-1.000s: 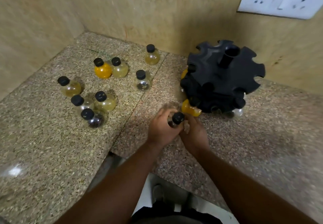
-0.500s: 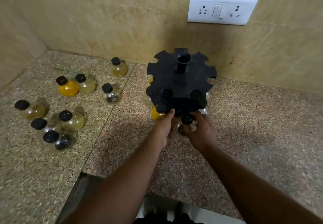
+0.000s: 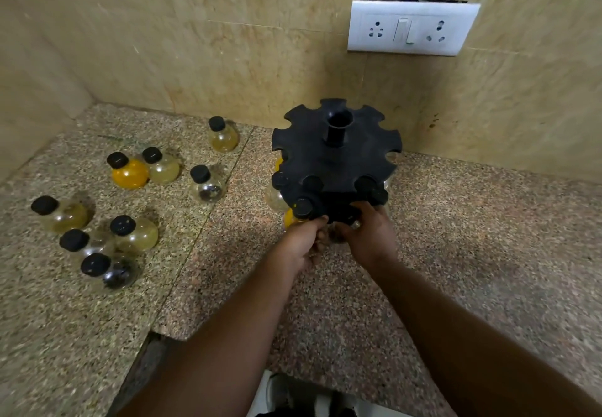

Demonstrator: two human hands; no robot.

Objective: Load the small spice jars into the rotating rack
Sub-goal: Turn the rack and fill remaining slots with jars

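Note:
The black rotating rack stands near the back wall, with several black-capped jars hanging in its lower tier, one of them orange. My left hand and my right hand meet at the rack's near edge. Between them they grip a small clear spice jar, its cap tucked under the lower tier and its body mostly hidden by my fingers. Several loose jars stand on the counter to the left, among them an orange one, a pale yellow one and a dark-filled one.
The speckled granite counter sits in a corner of beige tiled walls. A white socket plate is on the wall above the rack. The counter's front edge has a step cut-out below my left arm.
Both hands have carried the clear jar forward from the open counter up to the rack's near lower slot. My view has swung right and up, so the rack now sits central.

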